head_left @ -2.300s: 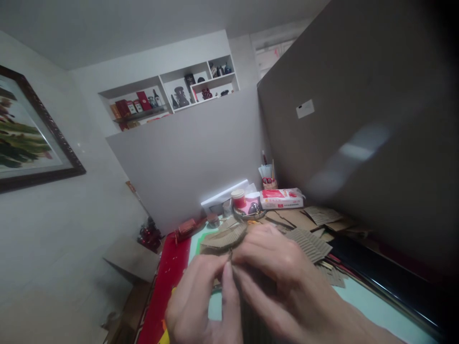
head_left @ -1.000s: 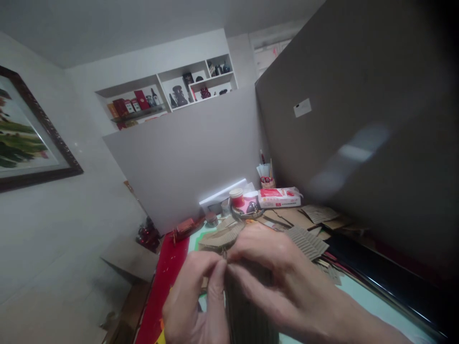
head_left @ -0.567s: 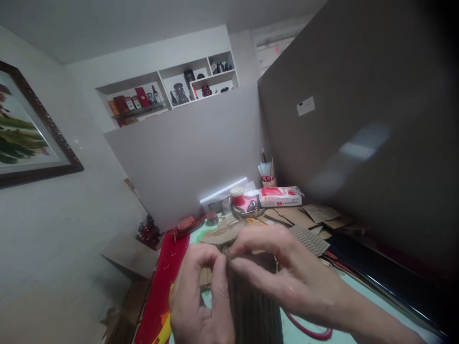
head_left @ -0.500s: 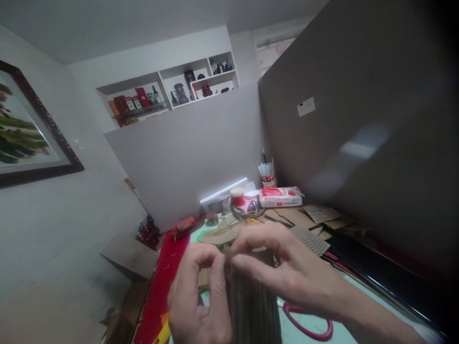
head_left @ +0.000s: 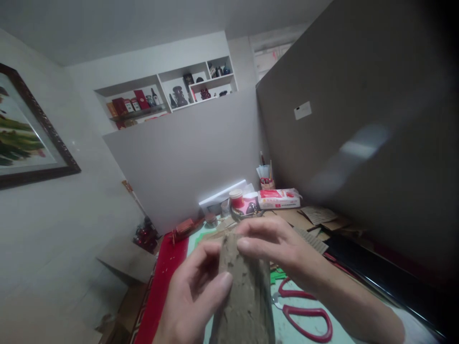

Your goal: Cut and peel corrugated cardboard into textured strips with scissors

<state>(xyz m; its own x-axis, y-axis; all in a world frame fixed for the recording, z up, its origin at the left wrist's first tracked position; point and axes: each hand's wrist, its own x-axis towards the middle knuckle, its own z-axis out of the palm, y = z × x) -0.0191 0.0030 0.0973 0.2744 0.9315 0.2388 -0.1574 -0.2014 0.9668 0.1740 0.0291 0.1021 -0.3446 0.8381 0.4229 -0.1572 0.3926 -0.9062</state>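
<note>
A rough piece of brown cardboard (head_left: 247,296) stands up close to the camera, its torn, ridged face showing. My left hand (head_left: 199,286) grips its left edge, the thumb lying on the front face and the fingers behind. My right hand (head_left: 276,243) pinches the top right part between thumb and fingers. Red-handled scissors (head_left: 308,313) lie on the pale green table surface (head_left: 297,296) to the right, partly hidden by the cardboard.
Behind the hands are a red cup (head_left: 236,198), a red-and-white packet (head_left: 279,198) and a pen holder (head_left: 267,183). Corrugated scraps (head_left: 311,239) lie at the right, beside a long black object (head_left: 380,277). A red cloth (head_left: 167,282) covers the left side.
The cardboard has turned so its broad face shows. My left thumb has moved down from the top edge onto that face. More of the scissors shows now.
</note>
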